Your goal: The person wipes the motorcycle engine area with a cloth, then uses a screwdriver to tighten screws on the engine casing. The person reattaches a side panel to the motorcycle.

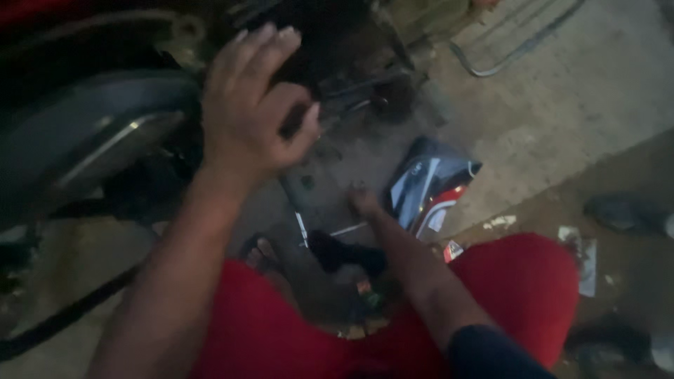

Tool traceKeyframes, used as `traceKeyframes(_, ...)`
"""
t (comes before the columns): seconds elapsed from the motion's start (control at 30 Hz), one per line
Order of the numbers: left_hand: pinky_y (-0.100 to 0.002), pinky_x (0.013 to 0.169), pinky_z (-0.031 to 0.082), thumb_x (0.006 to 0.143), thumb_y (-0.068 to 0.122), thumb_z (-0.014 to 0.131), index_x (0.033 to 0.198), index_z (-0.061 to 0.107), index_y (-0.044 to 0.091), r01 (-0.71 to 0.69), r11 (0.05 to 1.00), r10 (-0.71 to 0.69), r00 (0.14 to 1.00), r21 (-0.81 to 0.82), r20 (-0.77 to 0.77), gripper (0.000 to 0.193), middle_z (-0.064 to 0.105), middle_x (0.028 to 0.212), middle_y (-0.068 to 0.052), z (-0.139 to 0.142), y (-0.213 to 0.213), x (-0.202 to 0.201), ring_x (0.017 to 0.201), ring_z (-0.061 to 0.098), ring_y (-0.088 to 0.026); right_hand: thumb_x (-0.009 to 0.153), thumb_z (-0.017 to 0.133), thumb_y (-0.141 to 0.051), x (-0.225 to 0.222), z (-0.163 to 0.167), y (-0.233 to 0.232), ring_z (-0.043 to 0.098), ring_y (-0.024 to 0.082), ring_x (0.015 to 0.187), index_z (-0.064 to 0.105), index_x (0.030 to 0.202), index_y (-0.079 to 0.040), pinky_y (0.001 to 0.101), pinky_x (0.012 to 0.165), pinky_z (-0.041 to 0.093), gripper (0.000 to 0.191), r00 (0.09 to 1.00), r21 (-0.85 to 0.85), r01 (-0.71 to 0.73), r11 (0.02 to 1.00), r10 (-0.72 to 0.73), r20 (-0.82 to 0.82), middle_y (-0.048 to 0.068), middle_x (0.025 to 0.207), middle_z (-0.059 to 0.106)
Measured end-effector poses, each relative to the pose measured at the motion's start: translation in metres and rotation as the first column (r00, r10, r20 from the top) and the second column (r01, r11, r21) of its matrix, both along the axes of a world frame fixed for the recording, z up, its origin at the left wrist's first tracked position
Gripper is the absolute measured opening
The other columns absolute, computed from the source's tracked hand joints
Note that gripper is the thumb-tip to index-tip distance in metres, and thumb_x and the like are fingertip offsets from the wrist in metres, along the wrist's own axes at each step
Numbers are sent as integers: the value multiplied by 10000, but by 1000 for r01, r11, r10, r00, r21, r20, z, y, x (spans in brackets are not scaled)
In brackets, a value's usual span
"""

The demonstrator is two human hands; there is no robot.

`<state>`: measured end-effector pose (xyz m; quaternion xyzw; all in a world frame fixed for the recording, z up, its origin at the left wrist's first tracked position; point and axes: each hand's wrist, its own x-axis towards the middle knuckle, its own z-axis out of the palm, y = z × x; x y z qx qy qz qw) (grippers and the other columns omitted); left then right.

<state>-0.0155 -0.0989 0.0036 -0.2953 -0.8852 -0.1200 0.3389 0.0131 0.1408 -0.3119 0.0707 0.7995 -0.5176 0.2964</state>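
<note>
My left hand (253,105) is raised in front of the dark underside of a motorcycle (91,133), fingers spread and thumb out, holding nothing I can make out. My right hand (363,202) reaches down to the concrete floor beside a thin metal tool (349,229) and a dark cloth (337,251); the blur hides whether its fingers grip anything. A blue, white and red body panel (428,184) lies just right of that hand. My red-clad knees fill the bottom of the view.
A motorcycle's grey curved cover and dark frame fill the upper left. A bent metal rod (505,52) lies on the floor at the top right. Paper scraps (583,260) and a dark shoe (625,210) sit at right. My sandalled foot (263,254) is below centre.
</note>
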Motion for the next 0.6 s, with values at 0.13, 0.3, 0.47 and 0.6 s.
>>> traceKeyframes(0.13, -482, 1144, 473, 1024, 282, 761, 1024, 692, 104, 18, 997, -34, 972, 72, 232, 190, 623, 1386, -67, -20, 11, 32, 1323, 607, -292, 996, 607, -277, -22, 57, 8, 688, 210, 905, 660, 1184, -62, 363, 791, 564, 291, 980, -312, -122, 942, 164, 111, 100, 1028, 705)
traceKeyframes(0.3, -438, 969, 532, 1074, 430, 569, 1272, 609, 110, -239, 893, -81, 749, 381, 658, 378, 577, 1395, -125, -82, 56, 67, 1201, 633, -274, 951, 615, -239, -42, 173, 24, 719, 227, 999, 607, 1358, -58, 366, 828, 606, 445, 883, -176, -469, 866, 454, -120, 120, 1168, 707)
traceKeyframes(0.47, -434, 998, 540, 1027, 616, 371, 1380, 558, 161, -728, 61, -745, 422, 682, 517, 606, 648, 1295, -89, -134, 111, 60, 1183, 656, -244, 808, 688, -173, -10, 264, 21, 724, 303, 972, 660, 1194, -75, 427, 791, 579, 399, 447, 502, -533, 681, 730, -517, 149, 1078, 742)
traceKeyframes(0.6, -446, 1012, 536, 969, 571, 390, 1355, 570, 139, -811, -395, -898, 439, 431, 2, 607, 658, 1282, -89, -152, 159, 68, 1182, 646, -257, 946, 638, -166, 13, 252, 20, 716, 383, 865, 608, 1274, -47, 491, 701, 567, 350, 568, 654, -366, 662, 716, -407, 202, 954, 723)
